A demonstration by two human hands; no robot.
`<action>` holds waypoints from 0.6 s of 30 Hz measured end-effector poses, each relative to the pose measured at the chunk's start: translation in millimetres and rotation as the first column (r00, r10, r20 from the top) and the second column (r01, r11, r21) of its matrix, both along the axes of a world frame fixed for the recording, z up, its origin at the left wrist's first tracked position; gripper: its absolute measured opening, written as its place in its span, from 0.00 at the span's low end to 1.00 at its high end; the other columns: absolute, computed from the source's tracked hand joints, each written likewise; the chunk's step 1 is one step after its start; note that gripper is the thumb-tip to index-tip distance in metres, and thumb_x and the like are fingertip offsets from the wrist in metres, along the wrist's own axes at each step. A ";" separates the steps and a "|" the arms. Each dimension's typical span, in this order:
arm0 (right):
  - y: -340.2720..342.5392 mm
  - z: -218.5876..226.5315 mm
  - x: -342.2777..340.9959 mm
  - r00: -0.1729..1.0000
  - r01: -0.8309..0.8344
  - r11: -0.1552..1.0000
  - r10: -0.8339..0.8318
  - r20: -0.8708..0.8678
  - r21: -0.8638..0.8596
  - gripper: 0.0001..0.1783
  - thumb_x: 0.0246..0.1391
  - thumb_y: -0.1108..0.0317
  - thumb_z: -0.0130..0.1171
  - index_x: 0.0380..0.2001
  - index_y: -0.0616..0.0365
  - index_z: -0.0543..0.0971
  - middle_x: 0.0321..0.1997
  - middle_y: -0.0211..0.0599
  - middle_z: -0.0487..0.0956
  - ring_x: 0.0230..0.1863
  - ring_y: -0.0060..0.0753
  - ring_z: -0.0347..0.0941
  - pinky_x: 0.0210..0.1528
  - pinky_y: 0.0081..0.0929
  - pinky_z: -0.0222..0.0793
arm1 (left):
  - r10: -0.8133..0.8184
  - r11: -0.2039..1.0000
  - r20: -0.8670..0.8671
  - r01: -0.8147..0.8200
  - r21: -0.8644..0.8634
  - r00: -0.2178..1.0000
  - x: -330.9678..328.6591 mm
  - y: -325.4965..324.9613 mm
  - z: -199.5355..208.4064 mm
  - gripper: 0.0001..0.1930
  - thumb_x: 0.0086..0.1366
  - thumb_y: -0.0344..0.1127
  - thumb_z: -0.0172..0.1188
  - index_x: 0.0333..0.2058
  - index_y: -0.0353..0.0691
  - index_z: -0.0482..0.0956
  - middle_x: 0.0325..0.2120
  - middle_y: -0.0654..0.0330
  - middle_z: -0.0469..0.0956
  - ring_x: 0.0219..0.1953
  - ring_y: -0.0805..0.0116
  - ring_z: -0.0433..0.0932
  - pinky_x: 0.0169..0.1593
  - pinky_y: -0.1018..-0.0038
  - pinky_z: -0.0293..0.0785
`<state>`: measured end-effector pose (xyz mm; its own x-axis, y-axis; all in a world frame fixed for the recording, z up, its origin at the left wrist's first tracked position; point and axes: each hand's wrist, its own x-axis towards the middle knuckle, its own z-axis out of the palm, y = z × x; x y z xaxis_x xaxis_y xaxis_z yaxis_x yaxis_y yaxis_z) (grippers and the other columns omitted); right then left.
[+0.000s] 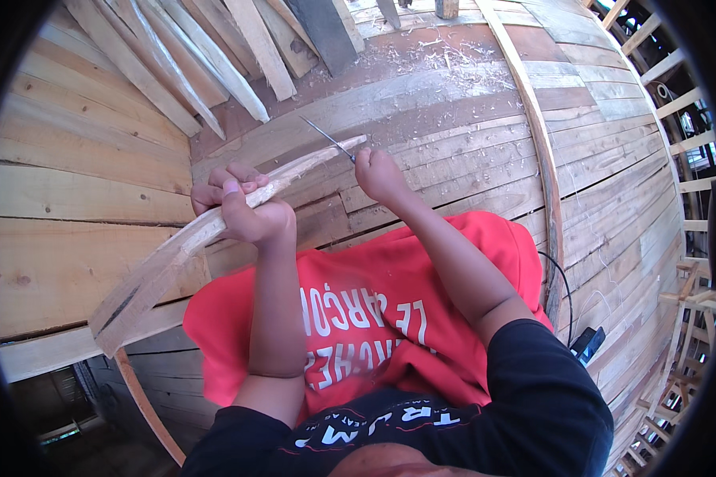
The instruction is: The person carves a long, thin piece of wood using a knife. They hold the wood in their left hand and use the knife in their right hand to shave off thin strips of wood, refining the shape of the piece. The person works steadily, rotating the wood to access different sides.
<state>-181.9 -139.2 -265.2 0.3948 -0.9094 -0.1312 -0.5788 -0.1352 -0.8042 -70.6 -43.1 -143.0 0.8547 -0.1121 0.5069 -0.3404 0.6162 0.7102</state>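
My left hand is wrapped round a long, curved wooden piece, with the thumb on top. The piece slants from the lower left up to a narrow tip near my right hand. In my closed right hand is a thin, dark knife. Its narrow blade points up and left and crosses the wood near the tip; whether it touches the wood I cannot tell. My fingers hide the handle. Below both hands, a red cloth with white lettering lies over my lap.
Loose wooden strips lean at the upper left by a plank wall. Wood shavings litter the far planking. A raised wooden batten runs down the right side. A small black device with a cable lies at the right.
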 end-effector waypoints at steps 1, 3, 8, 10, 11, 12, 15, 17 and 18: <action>-1.4 2.7 3.0 1.000 0.019 1.000 -0.019 -0.002 -0.025 0.31 0.64 0.56 0.35 0.25 0.73 0.78 0.28 0.69 0.77 0.36 0.71 0.75 0.46 0.58 0.68 | -0.012 1.000 0.001 0.012 -0.003 1.000 1.1 -0.4 2.3 0.12 0.50 0.34 0.51 0.18 0.46 0.55 0.10 0.65 0.53 0.13 0.72 0.58 0.21 0.77 0.59; 1.5 34.5 4.6 0.993 -0.118 0.993 0.118 0.011 -0.001 0.31 0.64 0.55 0.35 0.26 0.73 0.79 0.29 0.69 0.77 0.38 0.71 0.75 0.47 0.58 0.69 | -0.022 1.000 -0.002 0.022 -0.003 1.000 3.9 1.7 6.8 0.12 0.49 0.34 0.51 0.18 0.45 0.55 0.10 0.64 0.53 0.13 0.72 0.57 0.21 0.78 0.59; 3.5 23.8 2.4 0.994 -0.107 0.992 0.106 0.025 0.064 0.31 0.64 0.53 0.35 0.31 0.72 0.79 0.35 0.70 0.77 0.42 0.71 0.74 0.49 0.55 0.68 | -0.182 0.978 0.087 0.189 -0.091 0.980 -11.3 1.1 -4.3 0.12 0.50 0.30 0.53 0.22 0.43 0.56 0.12 0.62 0.58 0.13 0.72 0.60 0.21 0.78 0.62; -9.2 -1.8 1.3 0.998 -0.016 1.000 0.015 0.068 0.010 0.31 0.64 0.54 0.36 0.27 0.71 0.80 0.30 0.67 0.78 0.38 0.71 0.75 0.47 0.56 0.70 | -0.253 0.953 0.141 0.272 -0.137 0.957 -8.3 -0.7 -4.6 0.12 0.50 0.28 0.54 0.24 0.41 0.57 0.13 0.61 0.60 0.14 0.72 0.62 0.21 0.78 0.64; -9.4 0.9 0.0 1.000 -0.001 1.000 0.001 -0.007 0.006 0.31 0.64 0.55 0.36 0.26 0.70 0.80 0.29 0.67 0.78 0.37 0.72 0.75 0.46 0.56 0.70 | -0.251 0.953 0.152 0.271 -0.132 0.956 -5.4 0.0 -5.7 0.12 0.50 0.28 0.54 0.25 0.41 0.57 0.13 0.61 0.60 0.14 0.72 0.62 0.21 0.79 0.64; -6.0 18.2 -0.6 0.997 -0.061 0.998 0.062 -0.047 0.015 0.30 0.64 0.55 0.36 0.27 0.70 0.80 0.31 0.67 0.78 0.38 0.71 0.76 0.46 0.56 0.70 | -0.247 0.956 0.155 0.266 -0.120 0.957 -3.4 2.3 -7.4 0.11 0.50 0.28 0.54 0.25 0.41 0.58 0.14 0.61 0.61 0.15 0.72 0.62 0.21 0.79 0.64; 1.0 51.6 1.6 0.979 -0.174 0.984 0.178 -0.101 0.046 0.29 0.64 0.55 0.36 0.31 0.70 0.80 0.35 0.68 0.78 0.41 0.69 0.75 0.47 0.56 0.70 | -0.254 0.958 0.179 0.272 -0.088 0.951 -1.8 4.6 -7.0 0.11 0.51 0.28 0.54 0.24 0.41 0.58 0.14 0.62 0.61 0.15 0.73 0.62 0.22 0.79 0.64; 9.4 56.1 6.7 0.985 -0.159 0.984 0.164 -0.058 0.076 0.28 0.64 0.55 0.38 0.32 0.70 0.80 0.37 0.69 0.78 0.43 0.69 0.74 0.48 0.56 0.69 | -0.250 0.960 0.140 0.264 -0.092 0.958 -8.1 3.4 -7.3 0.11 0.51 0.28 0.54 0.24 0.42 0.58 0.14 0.62 0.61 0.15 0.73 0.62 0.21 0.78 0.64; -0.2 22.4 0.1 0.991 -0.101 0.994 0.104 -0.080 0.048 0.28 0.64 0.55 0.38 0.30 0.70 0.79 0.34 0.69 0.77 0.41 0.69 0.74 0.47 0.56 0.69 | -0.257 0.957 0.124 0.270 -0.104 0.958 -15.1 0.2 -3.4 0.11 0.51 0.28 0.54 0.24 0.42 0.58 0.14 0.62 0.61 0.15 0.73 0.61 0.21 0.78 0.64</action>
